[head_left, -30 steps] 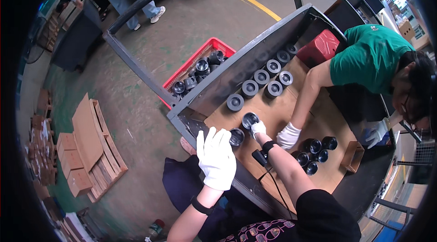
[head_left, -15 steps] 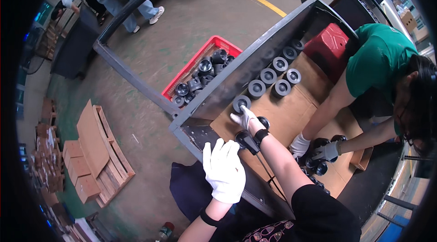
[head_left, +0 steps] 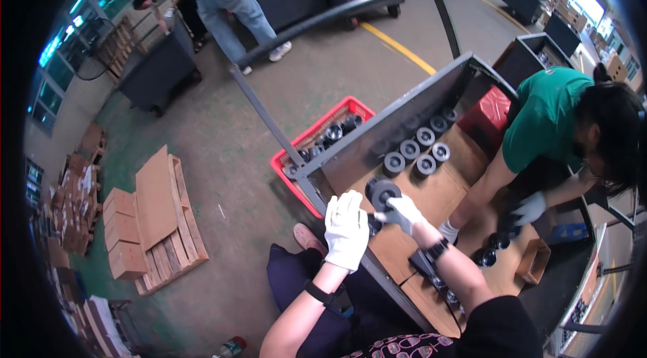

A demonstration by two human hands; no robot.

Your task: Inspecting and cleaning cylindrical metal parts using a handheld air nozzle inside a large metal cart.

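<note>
My right hand (head_left: 404, 214), in a white glove, is closed on the side of a dark grey piston (head_left: 384, 193) with a round, ringed top. It holds the piston near the close-left corner of a dark metal cart (head_left: 412, 96). My left hand (head_left: 346, 231), also gloved in white, is just left of the piston. Its fingers are stretched out and nothing is in it. Another dark round part (head_left: 373, 224) shows partly between my hands. Farther in, several pistons (head_left: 409, 150) stand upright in rows on the cart's cardboard sheet (head_left: 450, 179).
A co-worker in green (head_left: 549, 115) leans in from the right, one gloved hand (head_left: 530, 210) over dark pistons (head_left: 486, 257). A black object (head_left: 424, 266) lies below my right wrist. A red crate (head_left: 283, 171) of pistons sits beyond the cart's left wall. A wooden pallet (head_left: 187, 210) stands farther left.
My right hand has brought the piston from the row's near end toward my left hand. The co-worker's far hand has lifted. The whole view has shifted.
</note>
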